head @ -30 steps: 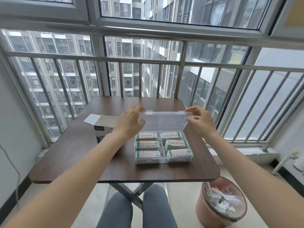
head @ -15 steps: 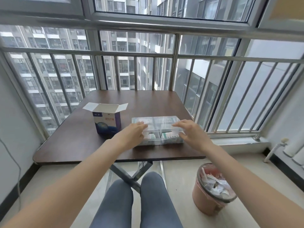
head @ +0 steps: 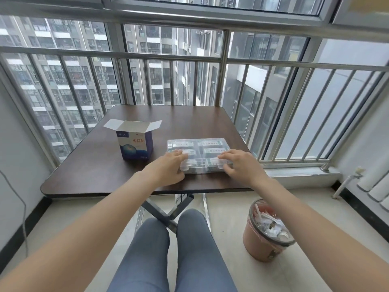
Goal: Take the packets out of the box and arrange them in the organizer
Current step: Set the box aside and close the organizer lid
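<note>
1. L hand (head: 168, 167): fingers flat on closed organizer (head: 199, 153) lid, thumb at front-left corner.
2. R hand (head: 240, 165): same, front-right.
3. Packets (head: 212, 150) inside organizer; box (head: 135, 147) just left, flaps open.

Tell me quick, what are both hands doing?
Left hand: open, fingers flat on the organizer lid.
Right hand: open, pressing the lid's front edge.
</note>
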A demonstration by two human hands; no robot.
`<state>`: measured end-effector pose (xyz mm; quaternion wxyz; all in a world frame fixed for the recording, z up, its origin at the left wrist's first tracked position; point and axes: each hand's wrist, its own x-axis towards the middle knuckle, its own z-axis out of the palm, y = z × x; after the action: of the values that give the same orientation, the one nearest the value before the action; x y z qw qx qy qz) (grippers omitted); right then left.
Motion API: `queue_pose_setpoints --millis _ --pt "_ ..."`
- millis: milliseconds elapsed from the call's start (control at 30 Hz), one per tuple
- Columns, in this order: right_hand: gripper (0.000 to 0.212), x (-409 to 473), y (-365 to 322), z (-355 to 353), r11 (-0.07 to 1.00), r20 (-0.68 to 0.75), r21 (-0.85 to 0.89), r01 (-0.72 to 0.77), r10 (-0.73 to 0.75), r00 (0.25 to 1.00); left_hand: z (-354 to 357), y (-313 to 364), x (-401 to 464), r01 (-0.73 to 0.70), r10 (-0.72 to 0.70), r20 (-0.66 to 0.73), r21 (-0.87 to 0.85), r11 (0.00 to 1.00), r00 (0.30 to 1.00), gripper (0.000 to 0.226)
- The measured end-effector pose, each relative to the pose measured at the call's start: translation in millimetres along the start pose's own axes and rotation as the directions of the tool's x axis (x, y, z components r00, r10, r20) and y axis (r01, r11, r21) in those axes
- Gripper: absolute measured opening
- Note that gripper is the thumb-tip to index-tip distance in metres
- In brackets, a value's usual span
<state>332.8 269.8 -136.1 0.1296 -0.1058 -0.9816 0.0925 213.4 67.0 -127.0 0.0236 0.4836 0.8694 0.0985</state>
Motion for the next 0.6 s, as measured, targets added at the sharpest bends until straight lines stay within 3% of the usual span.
queue_pose_setpoints --millis 267,433,600 --pt "0.030 12 -11 -10 0.984 0.037 -0.175 -0.018 0.025 0.999 -6 4 5 -0.001 -0.018 0.129 0.139 0.990 0.991 0.044" --pt "0.037 16 -12 -16 0.960 0.136 -0.278 0.031 0.007 0.991 -12 8 11 0.031 -0.048 0.125 0.133 0.991 0.991 0.040" --pt "0.040 16 -10 -14 0.965 0.154 -0.258 0.048 -0.008 0.988 -14 8 12 0.017 -0.040 0.119 0.187 0.982 0.992 0.031"
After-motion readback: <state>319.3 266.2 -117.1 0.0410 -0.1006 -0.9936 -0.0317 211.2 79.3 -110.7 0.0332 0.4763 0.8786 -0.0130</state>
